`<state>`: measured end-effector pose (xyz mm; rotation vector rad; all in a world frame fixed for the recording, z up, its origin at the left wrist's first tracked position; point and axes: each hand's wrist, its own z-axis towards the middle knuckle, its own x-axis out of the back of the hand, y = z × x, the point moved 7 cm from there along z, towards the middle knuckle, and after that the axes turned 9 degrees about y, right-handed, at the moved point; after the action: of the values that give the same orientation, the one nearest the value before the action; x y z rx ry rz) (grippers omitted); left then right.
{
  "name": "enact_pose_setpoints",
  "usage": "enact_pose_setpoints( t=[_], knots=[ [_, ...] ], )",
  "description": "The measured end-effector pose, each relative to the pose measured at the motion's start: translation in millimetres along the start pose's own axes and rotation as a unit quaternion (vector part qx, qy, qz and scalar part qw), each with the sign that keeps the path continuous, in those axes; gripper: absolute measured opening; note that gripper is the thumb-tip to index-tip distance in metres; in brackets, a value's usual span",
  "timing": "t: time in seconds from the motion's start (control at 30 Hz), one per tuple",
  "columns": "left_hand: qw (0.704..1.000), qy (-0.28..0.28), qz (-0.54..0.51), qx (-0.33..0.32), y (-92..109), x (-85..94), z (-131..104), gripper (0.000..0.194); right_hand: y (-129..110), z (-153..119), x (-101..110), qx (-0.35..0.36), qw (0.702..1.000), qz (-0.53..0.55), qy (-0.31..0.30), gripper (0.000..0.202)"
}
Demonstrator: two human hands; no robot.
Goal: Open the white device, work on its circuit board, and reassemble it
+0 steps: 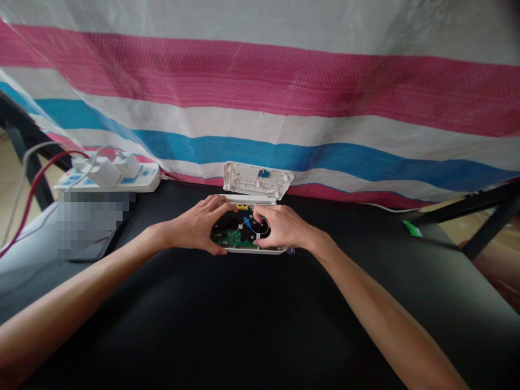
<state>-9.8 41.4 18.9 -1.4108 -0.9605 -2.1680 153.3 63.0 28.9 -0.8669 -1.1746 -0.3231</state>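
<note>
An opened white optical modem casing (254, 251) lies on the black table, showing a green circuit board (232, 237), a black inner part with a coiled thin white fiber, a blue connector (247, 222) and a yellow port (242, 207). My left hand (198, 223) grips its left end, thumb at the front edge and fingers at the back. At the right end, my right hand (280, 226) is closed on the modem, its index finger curled in by the fiber coil and its thumb near the front. The right palm hides that end.
Behind the modem, the white cover (258, 180) leans inside-out against a striped plastic sheet (260, 124). A power strip (142, 179) with plugs and cables stands at left, near a blurred patch. A green packet (413, 228) lies at right. Part of a person (493, 271) shows at the right edge.
</note>
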Motion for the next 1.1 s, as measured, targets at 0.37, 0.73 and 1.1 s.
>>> enact_pose_setpoints(
  t=[0.37,0.73,1.1],
  knots=[
    [1.0,-0.016,-0.018,0.016,3.3,3.0,2.4,0.074,8.1,3.3,2.7,-0.006,1.0,-0.01,0.003,0.045],
    [1.0,-0.013,-0.024,0.013,2.3,-0.2,1.6,0.064,6.9,3.1,-0.7,-0.005,0.999,-0.04,0.001,0.046],
    [1.0,-0.007,-0.016,0.015,4.1,0.6,1.7,0.062,2.2,2.3,-3.1,-0.014,0.999,-0.042,-0.008,0.044]
  ],
)
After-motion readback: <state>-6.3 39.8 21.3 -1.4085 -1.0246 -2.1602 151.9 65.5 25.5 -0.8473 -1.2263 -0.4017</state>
